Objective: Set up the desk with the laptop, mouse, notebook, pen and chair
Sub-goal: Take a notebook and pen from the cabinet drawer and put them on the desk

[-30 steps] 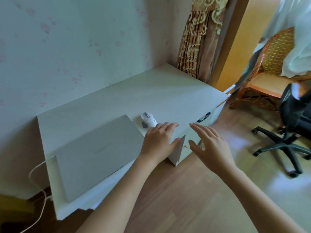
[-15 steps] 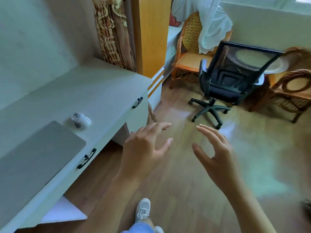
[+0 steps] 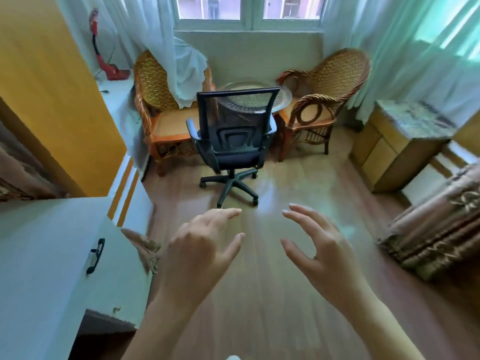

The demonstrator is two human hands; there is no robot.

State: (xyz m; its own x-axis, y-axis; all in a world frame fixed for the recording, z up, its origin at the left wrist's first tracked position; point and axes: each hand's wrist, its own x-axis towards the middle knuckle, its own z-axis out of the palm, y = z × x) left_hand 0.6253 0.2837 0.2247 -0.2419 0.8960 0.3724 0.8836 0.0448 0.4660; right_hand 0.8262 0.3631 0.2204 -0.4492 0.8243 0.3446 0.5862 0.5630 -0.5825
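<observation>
Facing chair (image 3: 230, 141), hands spread, empty

Your left hand (image 3: 201, 252) and right hand (image 3: 315, 252) are both raised over the wooden floor (image 3: 259, 294), fingers spread and curled, holding nothing. The black office chair (image 3: 231, 144) stands well beyond them — backrest toward you, between two wicker chairs (image 3: 327, 100). The bench (image 3: 46, 255) corner sits left of the chair.

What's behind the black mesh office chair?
Behind the black mesh office chair stands a round glass-topped table, showing partly through the mesh backrest, flanked by two wicker armchairs. The table's legs and anything beneath it are hidden by the chair.
</observation>
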